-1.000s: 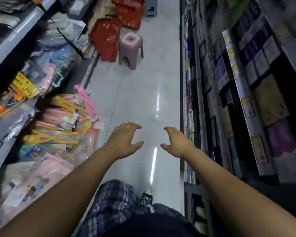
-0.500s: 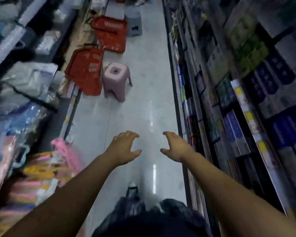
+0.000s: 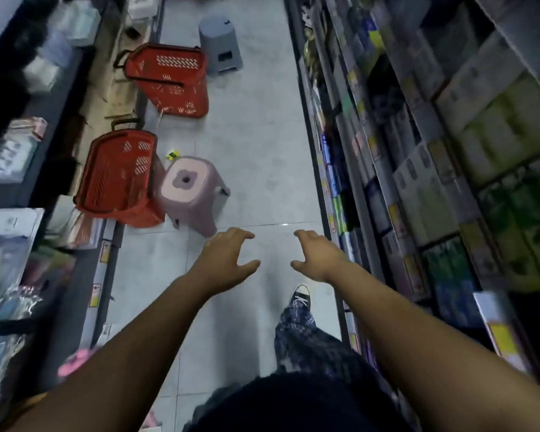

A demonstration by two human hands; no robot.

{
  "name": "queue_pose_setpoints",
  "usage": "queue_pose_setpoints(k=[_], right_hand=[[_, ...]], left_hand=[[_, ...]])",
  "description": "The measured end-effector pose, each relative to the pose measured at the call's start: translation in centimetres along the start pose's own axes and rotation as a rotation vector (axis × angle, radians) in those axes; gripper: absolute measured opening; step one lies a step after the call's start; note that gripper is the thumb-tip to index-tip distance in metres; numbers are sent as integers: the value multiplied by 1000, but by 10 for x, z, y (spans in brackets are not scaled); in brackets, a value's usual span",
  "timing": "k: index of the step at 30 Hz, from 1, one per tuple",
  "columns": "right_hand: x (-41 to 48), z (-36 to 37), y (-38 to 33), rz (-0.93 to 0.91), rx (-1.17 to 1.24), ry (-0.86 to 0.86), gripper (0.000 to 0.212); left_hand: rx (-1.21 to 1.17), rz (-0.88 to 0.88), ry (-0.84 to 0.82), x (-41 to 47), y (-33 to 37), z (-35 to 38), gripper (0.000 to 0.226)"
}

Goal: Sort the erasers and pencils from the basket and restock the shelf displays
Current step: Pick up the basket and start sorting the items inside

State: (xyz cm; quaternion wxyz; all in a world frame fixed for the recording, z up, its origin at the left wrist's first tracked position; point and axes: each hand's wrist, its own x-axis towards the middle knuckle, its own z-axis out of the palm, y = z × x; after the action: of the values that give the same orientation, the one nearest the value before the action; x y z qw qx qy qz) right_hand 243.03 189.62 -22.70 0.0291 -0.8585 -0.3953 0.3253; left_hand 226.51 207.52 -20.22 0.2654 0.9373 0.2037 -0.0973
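A pink stool [image 3: 190, 190] and a grey stool [image 3: 220, 46] stand on the tiled floor [image 3: 256, 145]

So I'm further down the aisle now. The pink stool [image 3: 189, 190] and the red basket [image 3: 119, 179] leaning against it are way closer, almost at my left hand [image 3: 228, 260]. The second red basket [image 3: 172, 79] and the grey stool [image 3: 220, 46] are fully in view now too. The rack of yellow and pink packs on my left has slipped out of view behind me. My right foot [image 3: 300, 295] is stepped forward, under my right hand [image 3: 320, 257].
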Motion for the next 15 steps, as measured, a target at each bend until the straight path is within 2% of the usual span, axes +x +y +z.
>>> queue_pose_setpoints(k=[3, 6, 15], right_hand=[[67, -66, 12, -47, -20, -11, 75], [132, -132, 19, -78, -18, 5, 75], [362, -272, 31, -110, -47, 24, 76]], left_hand=[[14, 24, -20, 73, 5, -42, 64], [3, -32, -16, 143, -4, -79, 61], [-35, -83, -25, 381, -75, -152, 69]])
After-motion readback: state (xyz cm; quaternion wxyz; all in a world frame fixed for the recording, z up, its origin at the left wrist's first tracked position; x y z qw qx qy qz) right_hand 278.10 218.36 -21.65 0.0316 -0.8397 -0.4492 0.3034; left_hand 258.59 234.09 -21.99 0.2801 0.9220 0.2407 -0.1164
